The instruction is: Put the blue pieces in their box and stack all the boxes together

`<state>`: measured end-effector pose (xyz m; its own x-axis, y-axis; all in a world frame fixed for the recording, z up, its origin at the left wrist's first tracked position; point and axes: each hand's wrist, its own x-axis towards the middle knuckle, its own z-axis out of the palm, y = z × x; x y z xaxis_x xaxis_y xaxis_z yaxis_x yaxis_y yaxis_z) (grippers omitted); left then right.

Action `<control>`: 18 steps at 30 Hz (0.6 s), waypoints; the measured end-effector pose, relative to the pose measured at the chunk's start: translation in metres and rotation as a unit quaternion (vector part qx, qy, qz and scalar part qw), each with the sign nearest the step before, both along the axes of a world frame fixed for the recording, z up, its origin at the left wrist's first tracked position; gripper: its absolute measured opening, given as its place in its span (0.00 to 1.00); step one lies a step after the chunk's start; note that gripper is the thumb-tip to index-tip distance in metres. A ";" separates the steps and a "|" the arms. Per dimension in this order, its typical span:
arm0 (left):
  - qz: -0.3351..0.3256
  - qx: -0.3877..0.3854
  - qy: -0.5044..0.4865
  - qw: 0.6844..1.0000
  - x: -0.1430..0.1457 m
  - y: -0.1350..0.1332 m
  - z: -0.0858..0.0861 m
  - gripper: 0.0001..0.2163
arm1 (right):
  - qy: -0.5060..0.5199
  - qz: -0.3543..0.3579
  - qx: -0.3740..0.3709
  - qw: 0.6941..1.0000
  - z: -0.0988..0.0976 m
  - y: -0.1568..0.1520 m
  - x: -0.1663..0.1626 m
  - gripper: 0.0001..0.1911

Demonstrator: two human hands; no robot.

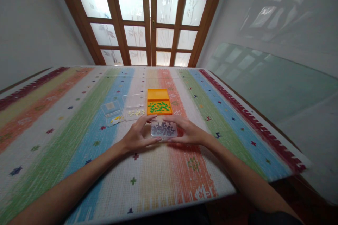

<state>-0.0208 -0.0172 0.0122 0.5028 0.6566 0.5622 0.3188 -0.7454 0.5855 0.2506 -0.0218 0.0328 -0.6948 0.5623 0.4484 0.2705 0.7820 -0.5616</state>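
A clear plastic box (164, 130) with many small dark pieces inside is held between my two hands, just in front of an orange box. My left hand (137, 134) grips its left side, thumb at the near edge and fingers at the far edge. On the right side my right hand (188, 132) grips it in the same way. The lid of the clear box looks closed. Behind it lies the orange box (157, 94), opened flat, with small green pieces (160, 107) in its near half.
Left of the orange box lie two opened clear boxes, one with cream pieces (135, 113), the other with yellow pieces (117, 119). A striped cloth (111, 147) covers the table. Wooden doors with glass panes (132, 35) stand beyond; white walls flank the table.
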 end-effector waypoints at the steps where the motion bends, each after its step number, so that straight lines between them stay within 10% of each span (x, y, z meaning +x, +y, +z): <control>1: -0.002 -0.003 0.007 1.000 0.000 0.000 0.000 0.34 | -0.007 -0.005 -0.006 1.000 -0.002 0.000 0.001 0.43; 18: -0.022 -0.050 0.048 0.997 -0.004 0.003 -0.002 0.34 | -0.024 -0.059 -0.124 0.990 -0.009 0.000 0.003 0.40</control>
<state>-0.0249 -0.0143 0.0098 0.5808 0.6830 0.4429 0.3453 -0.6994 0.6257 0.2537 -0.0222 0.0240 -0.6355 0.7291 0.2539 0.3826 0.5831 -0.7167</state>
